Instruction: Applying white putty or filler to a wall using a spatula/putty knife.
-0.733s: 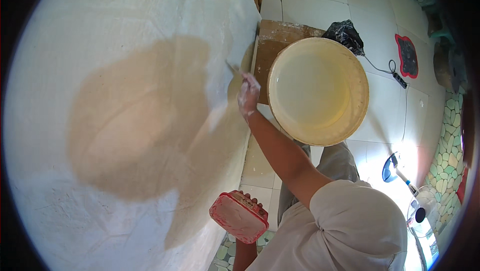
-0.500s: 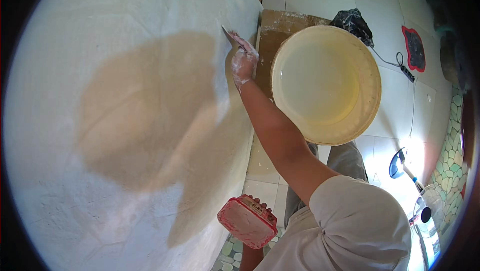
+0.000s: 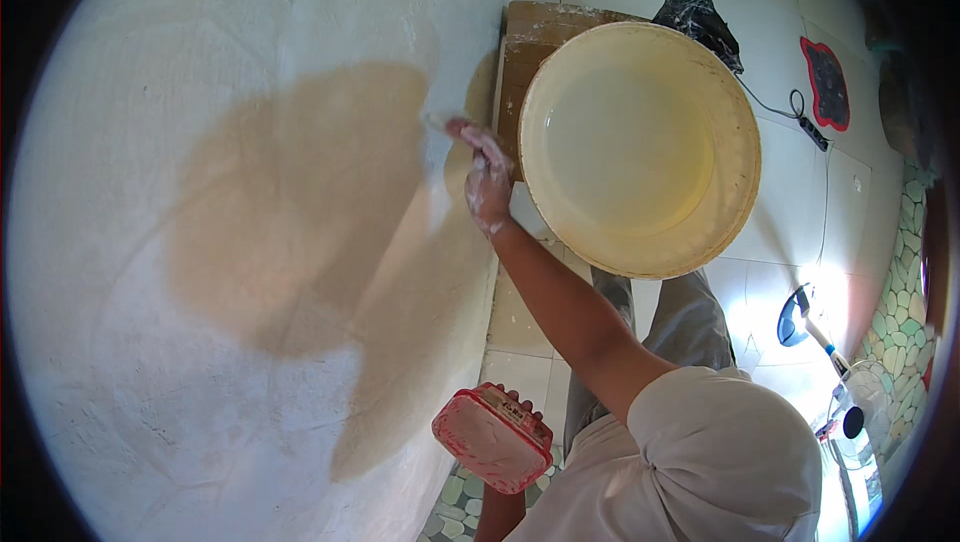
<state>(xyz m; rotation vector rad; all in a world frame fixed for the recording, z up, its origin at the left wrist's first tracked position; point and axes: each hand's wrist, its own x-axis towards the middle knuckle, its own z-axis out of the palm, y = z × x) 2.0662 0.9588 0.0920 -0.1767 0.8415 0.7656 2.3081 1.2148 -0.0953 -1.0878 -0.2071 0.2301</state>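
Observation:
In my right hand [image 3: 488,177], smeared with white paste, is a putty knife [image 3: 437,123] with a thin blade. The blade, blurred by motion, is at the whitish wall [image 3: 270,22] on the left; whether it touches cannot be told. My left hand [image 3: 527,408] grips a red rectangular plastic tub [image 3: 490,442] low by the wall, its fingers curled round the far side. White paste coats the inside of this tub and its rim. To the right of my right hand stands a big round cream bucket [image 3: 738,212] holding cloudy pale liquid.
Brown cardboard [image 3: 530,32] lies between wall and bucket. Behind the bucket sits a black plastic bag [image 3: 700,22]. On the tiled floor [image 3: 770,202] are a red-edged dark mat [image 3: 826,82], a power strip [image 3: 814,134] with its cable, and a bright lamp [image 3: 797,315].
My right hand has come down along the wall toward me with the putty knife, which is now blurred. The bucket sits slightly higher in view. My left hand keeps the red tub nearly still.

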